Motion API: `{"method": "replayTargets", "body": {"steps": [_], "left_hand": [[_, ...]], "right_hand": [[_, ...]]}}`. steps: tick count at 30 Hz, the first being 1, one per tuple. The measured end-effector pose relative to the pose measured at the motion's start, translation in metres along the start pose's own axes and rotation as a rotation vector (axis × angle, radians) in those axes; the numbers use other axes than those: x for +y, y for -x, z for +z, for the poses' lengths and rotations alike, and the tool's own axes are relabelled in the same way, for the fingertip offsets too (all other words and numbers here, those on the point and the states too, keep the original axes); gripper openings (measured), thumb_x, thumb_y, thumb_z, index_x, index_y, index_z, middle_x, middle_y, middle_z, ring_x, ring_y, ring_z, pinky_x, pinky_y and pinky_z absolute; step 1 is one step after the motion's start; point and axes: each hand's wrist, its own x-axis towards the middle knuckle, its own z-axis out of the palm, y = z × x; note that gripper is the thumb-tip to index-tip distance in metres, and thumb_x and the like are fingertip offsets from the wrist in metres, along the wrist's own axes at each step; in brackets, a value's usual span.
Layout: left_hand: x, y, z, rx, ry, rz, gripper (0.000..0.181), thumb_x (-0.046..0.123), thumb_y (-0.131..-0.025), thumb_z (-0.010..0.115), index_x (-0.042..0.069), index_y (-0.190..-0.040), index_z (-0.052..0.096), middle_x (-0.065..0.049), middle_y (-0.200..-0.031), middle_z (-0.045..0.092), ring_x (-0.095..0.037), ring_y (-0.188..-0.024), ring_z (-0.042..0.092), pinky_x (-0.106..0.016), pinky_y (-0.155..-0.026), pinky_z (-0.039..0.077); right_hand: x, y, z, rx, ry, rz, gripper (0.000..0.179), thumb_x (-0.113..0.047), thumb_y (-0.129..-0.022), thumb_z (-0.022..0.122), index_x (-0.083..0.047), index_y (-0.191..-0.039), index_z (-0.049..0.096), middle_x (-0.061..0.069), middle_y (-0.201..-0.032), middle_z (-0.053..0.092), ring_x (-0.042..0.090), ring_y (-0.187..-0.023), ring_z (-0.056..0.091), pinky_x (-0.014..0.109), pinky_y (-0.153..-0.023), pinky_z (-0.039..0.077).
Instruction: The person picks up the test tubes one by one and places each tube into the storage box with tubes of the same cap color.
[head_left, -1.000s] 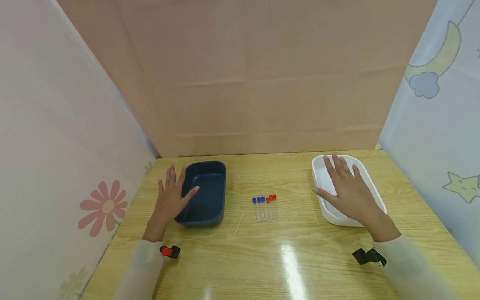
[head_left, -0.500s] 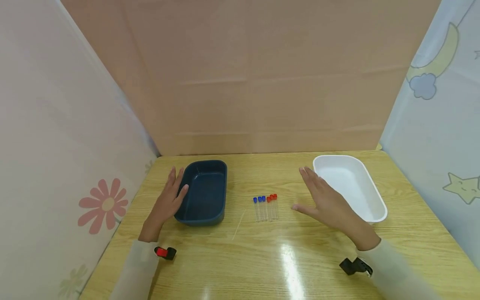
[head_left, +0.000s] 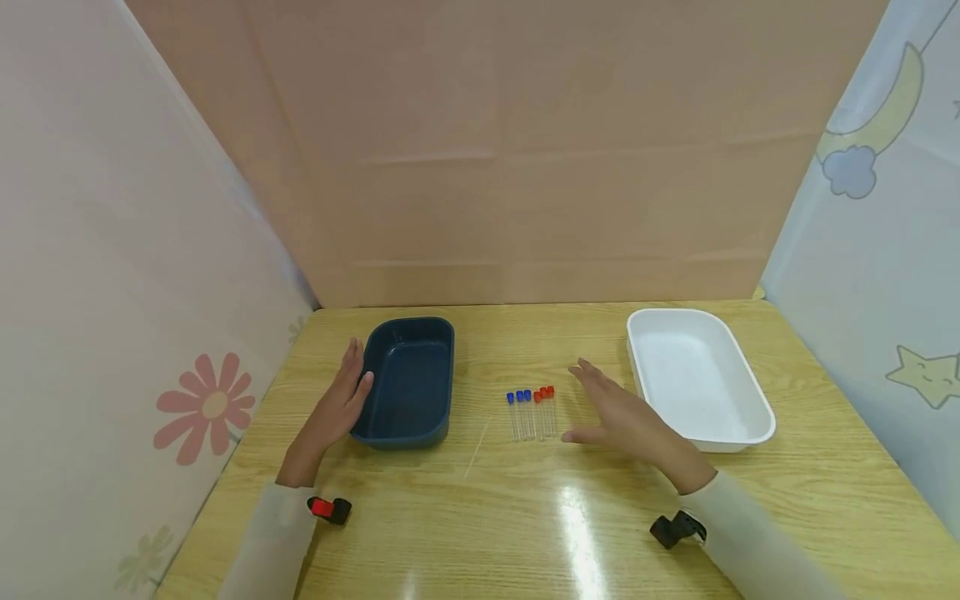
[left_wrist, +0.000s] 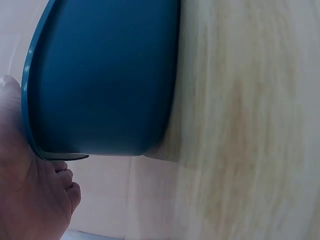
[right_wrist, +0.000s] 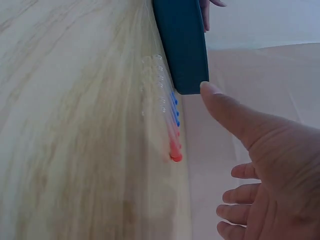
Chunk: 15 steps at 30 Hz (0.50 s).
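Observation:
Several clear test tubes with blue caps [head_left: 519, 397] and red caps [head_left: 543, 393] lie side by side mid-table. My right hand [head_left: 626, 421] hovers just right of them, thumb apart from the extended fingers, holding nothing. In the right wrist view the capped tubes [right_wrist: 172, 120] lie beyond my thumb [right_wrist: 230, 112]. My left hand [head_left: 333, 408] is at the left side of the dark blue bin [head_left: 448, 392], fingers extended along its rim. In the left wrist view that hand [left_wrist: 30, 185] lies beside the bin's wall [left_wrist: 105, 80], partly hidden behind the rim.
A white bin [head_left: 750, 375] stands at the right of the wooden table [head_left: 480, 525], behind my right hand. A brown sheet [head_left: 495, 167] hangs along the back edge, with patterned walls on both sides.
My right hand has moved left from over the white bin to beside the tubes. My left hand has turned more edge-on against the dark blue bin's side.

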Motion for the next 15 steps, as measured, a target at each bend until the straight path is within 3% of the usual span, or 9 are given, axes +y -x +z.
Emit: {"method": "replayTargets", "body": {"steps": [10,15], "left_hand": [[0.000,0.001,0.004,-0.045,0.029,0.003,0.066,0.032,-0.113,0.032,0.003,-0.161,-0.003,-0.003,-0.168,-0.016,-0.035,-0.155,-0.008,-0.063,-0.120,0.006],[0.000,0.001,0.003,-0.057,0.049,-0.001,0.067,0.037,-0.113,0.030,0.006,-0.162,-0.004,-0.004,-0.169,-0.013,-0.029,-0.155,-0.008,-0.060,-0.121,0.006]], "right_hand": [[0.004,-0.011,0.018,-0.073,0.019,-0.023,0.105,-0.052,-0.083,0.081,-0.001,-0.158,0.028,0.026,-0.164,0.019,0.047,-0.134,0.048,0.050,-0.083,0.057],[0.005,-0.014,0.021,-0.094,0.003,-0.028,0.105,-0.053,-0.082,0.080,-0.001,-0.158,0.029,0.026,-0.165,0.018,0.047,-0.134,0.048,0.052,-0.086,0.056]]}}
